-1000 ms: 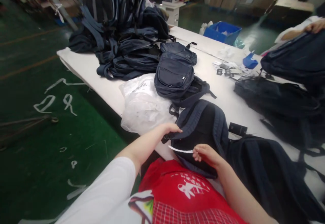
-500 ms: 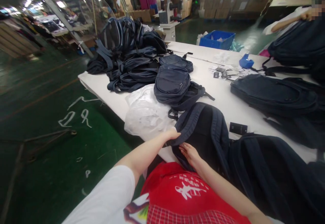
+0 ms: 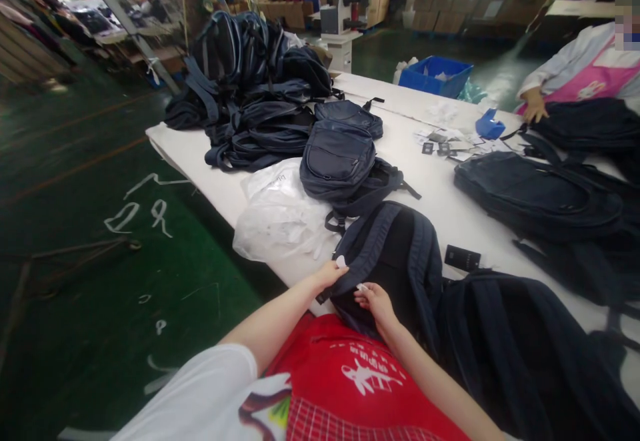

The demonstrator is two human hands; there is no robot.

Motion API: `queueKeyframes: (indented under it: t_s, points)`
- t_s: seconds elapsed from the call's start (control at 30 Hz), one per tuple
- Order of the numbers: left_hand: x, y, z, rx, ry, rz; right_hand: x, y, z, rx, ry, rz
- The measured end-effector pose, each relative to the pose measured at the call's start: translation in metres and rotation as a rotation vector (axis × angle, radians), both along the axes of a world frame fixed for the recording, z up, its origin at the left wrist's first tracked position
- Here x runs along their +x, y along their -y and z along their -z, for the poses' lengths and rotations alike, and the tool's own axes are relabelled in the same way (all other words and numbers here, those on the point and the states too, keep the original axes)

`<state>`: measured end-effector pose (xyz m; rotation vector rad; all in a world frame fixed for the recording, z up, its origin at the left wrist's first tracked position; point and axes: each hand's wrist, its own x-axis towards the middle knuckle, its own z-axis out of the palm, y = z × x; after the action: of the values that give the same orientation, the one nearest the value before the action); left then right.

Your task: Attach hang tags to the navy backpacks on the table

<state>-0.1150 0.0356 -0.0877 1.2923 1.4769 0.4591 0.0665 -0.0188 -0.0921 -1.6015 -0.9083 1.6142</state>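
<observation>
Upon the long white table point(image 3: 435, 188) lay a navy fabric backpack point(image 3: 393, 271). The left hand point(image 3: 329, 274) gripped its padded strap point(image 3: 367, 254); the right hand point(image 3: 377, 303) pinched a small white piece point(image 3: 361, 288).

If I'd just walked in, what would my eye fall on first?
Probably the heap of dark backpacks at the far left of the white table. Then the bright red apron at the bottom; above it, the left hand grips a navy backpack and the right hand pinches something small and white.
</observation>
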Motion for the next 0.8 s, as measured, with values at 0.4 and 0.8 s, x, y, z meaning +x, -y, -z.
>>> queueKeyframes:
  t_s: [0.4, 0.8]
  points:
    - [-0.005, -0.009, 0.007, 0.065, -0.06, 0.086, 0.009, -0.075, -0.06, 0.495, 0.435, -0.817]
    - [-0.005, -0.013, 0.01, 0.087, -0.061, 0.043, -0.024, -0.102, 0.006, 0.274, 0.392, -0.665]
